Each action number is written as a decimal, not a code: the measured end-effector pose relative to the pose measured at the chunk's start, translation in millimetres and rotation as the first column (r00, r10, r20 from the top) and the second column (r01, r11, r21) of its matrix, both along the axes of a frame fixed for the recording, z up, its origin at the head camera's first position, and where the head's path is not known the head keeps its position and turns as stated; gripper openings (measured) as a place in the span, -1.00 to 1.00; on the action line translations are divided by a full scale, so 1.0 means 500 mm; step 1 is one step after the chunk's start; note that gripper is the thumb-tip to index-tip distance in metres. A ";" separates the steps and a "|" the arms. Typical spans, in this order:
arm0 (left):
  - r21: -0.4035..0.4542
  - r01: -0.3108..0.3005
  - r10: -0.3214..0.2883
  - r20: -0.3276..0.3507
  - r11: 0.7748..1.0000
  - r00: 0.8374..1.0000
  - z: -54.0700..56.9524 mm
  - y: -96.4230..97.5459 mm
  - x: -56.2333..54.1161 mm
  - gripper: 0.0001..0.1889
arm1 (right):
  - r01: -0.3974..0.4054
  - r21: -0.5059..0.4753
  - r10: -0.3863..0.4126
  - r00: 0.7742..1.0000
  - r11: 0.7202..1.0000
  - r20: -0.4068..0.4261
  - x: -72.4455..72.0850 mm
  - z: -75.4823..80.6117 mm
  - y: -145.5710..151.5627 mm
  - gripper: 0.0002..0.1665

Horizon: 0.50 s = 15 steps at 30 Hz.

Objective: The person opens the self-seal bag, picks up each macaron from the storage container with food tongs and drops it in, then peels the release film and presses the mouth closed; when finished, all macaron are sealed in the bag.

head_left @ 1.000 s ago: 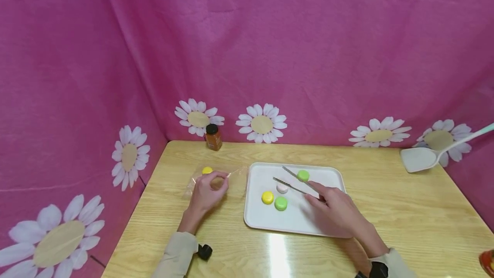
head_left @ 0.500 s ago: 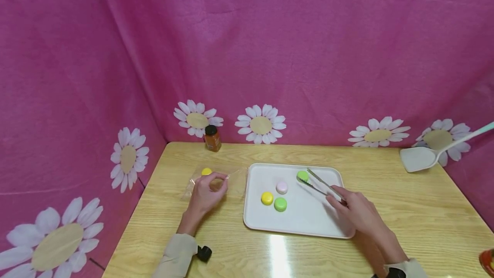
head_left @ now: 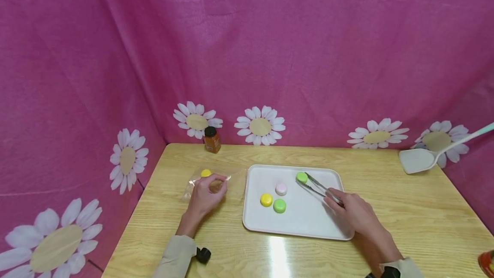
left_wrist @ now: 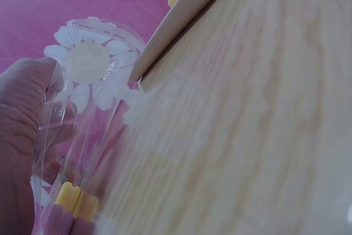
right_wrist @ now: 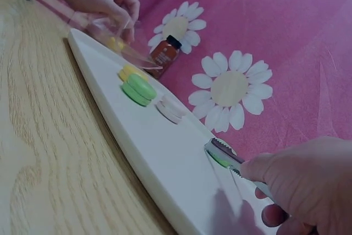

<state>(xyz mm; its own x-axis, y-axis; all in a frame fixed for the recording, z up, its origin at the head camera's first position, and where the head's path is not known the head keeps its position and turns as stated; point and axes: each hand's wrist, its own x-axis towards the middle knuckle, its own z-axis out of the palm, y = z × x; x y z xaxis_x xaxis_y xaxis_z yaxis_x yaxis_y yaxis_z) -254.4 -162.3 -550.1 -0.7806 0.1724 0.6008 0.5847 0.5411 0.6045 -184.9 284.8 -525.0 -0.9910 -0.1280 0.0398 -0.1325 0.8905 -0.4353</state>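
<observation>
My left hand (head_left: 204, 194) pinches the edge of a clear plastic bag (head_left: 236, 183) at the left of the tray. Inside the bag are a yellow macaron (left_wrist: 69, 195) and purple macarons (left_wrist: 58, 222). My right hand (head_left: 356, 210) grips metal tongs (right_wrist: 228, 159) over the white tray (head_left: 297, 223). The tongs' tips straddle a green macaron (head_left: 302, 177) near the tray's back edge. Further left on the tray sit a pale pink macaron (head_left: 281, 189), a yellow macaron (head_left: 266, 199) and a second green macaron (head_left: 279, 206).
Behind the bag stands a small brown jar (head_left: 212, 141) with a black lid. A white spatula (head_left: 418, 161) with a pale green handle end is at the back right. A red object (head_left: 487, 263) is cut off at the right edge. A magenta flowered cloth (head_left: 308, 76) backs the table.
My right hand has moved right with the tongs, from over the pink macaron to the back green one, and the tongs have narrowed around it. My left hand stays on the bag.
</observation>
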 end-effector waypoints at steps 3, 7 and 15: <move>-0.001 0.004 -0.004 0.014 1.000 1.000 0.001 0.000 0.001 -0.87 | -0.008 0.020 0.008 1.000 1.000 -0.020 0.003 0.000 -0.001 -0.36; 0.001 0.007 -0.007 -0.005 1.000 1.000 0.002 0.000 0.001 -0.88 | -0.025 0.050 0.027 0.999 0.998 -0.042 0.005 0.001 -0.002 -0.39; -0.010 -0.010 0.010 0.023 1.000 1.000 0.001 0.000 0.000 -0.88 | -0.034 0.109 0.044 0.994 0.993 -0.097 0.004 -0.007 -0.004 -0.48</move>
